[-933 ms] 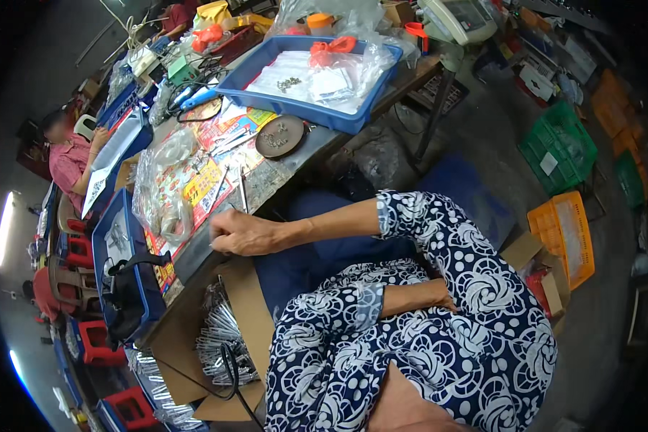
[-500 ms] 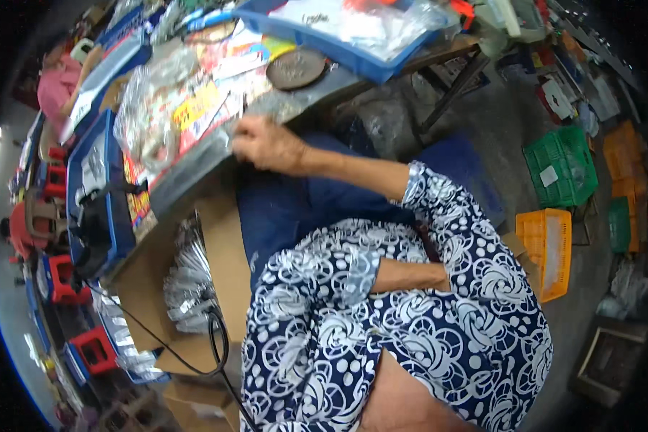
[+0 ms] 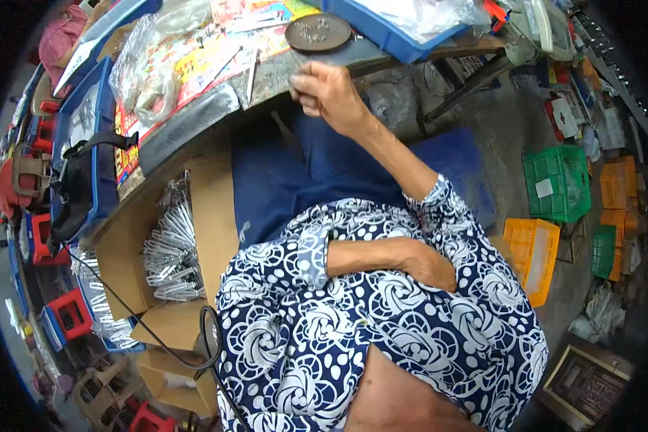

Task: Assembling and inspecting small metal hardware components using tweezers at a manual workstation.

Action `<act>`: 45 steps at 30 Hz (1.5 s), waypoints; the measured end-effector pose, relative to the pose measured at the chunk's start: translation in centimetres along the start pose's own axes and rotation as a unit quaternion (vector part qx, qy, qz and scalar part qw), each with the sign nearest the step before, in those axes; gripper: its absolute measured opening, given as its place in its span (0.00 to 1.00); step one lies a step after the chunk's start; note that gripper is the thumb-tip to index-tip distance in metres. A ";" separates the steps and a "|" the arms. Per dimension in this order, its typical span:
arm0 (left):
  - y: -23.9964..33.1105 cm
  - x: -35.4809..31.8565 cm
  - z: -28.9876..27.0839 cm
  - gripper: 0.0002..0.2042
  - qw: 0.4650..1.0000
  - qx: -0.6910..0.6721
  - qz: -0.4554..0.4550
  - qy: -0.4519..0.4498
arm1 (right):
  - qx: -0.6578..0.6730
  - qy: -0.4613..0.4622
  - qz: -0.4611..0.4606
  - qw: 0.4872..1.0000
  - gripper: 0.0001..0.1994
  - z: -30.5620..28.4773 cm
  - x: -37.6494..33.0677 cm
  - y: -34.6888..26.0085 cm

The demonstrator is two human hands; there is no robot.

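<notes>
Brown and round: one shallow dish [image 3: 338, 39], at the front of the bench [image 3: 277, 75], bearing a scatter of small metal pieces [image 3: 311, 31], too small to tell by kind. Right hand [image 3: 330, 93], one: raised at the bench edge, near the dish and apart from it, fingers curled loosely toward the thumb, only part open; whether anything tiny sits at the blurred fingertips, I cannot tell. Left hand [image 3: 430, 266], one: laid against my patterned shirt [image 3: 403, 295], fingers out of sight, so its grip I cannot tell. Thin metal tool [image 3: 252, 78], one: lying on the bench, left of the right hand, not held. Blue tray [image 3: 403, 47], one: just beside the dish, to its right. Open carton [image 3: 217, 216], one: left of my legs, part filled with long silvery parts [image 3: 173, 252]. Step in hand, by my judgement: a pause between handlings, nothing visibly being joined. Next move, likewise judged: any pick from the dish calls for a short reach forward, fingertips lowered, and a light, narrow pinch on one piece.
</notes>
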State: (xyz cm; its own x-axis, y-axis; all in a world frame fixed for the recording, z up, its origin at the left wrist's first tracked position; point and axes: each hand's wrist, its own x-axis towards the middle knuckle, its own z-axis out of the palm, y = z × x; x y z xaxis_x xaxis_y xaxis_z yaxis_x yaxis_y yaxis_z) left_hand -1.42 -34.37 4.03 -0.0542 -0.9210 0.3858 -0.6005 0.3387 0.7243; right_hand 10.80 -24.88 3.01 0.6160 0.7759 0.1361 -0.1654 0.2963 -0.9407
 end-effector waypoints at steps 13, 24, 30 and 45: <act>3.9 -2.5 -2.3 0.09 0.970 -0.147 -0.140 0.134 | -0.045 0.088 0.093 0.991 0.04 -1.6 -3.8 6.3; 3.6 -19.2 2.9 0.07 0.627 0.231 -0.593 0.448 | -0.155 0.136 0.020 0.978 0.06 -2.9 -4.8 8.9; 0.5 -22.7 5.8 0.16 0.466 0.463 -0.671 0.344 | -0.165 0.131 0.027 0.977 0.06 -2.4 -4.8 9.3; 3.8 -20.1 8.6 0.07 0.529 0.388 -0.660 0.365 | -0.179 0.131 0.017 0.975 0.07 -2.5 -4.8 8.7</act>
State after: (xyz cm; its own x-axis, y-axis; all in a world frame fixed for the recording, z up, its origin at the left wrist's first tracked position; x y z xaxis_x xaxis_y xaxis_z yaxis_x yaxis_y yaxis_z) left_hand -9.48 -16.24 -5.92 0.9743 0.1594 0.1594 0.1073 -0.9498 0.2939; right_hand 8.36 -27.42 -6.56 0.7986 0.5985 0.0633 0.0622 0.0225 -0.9978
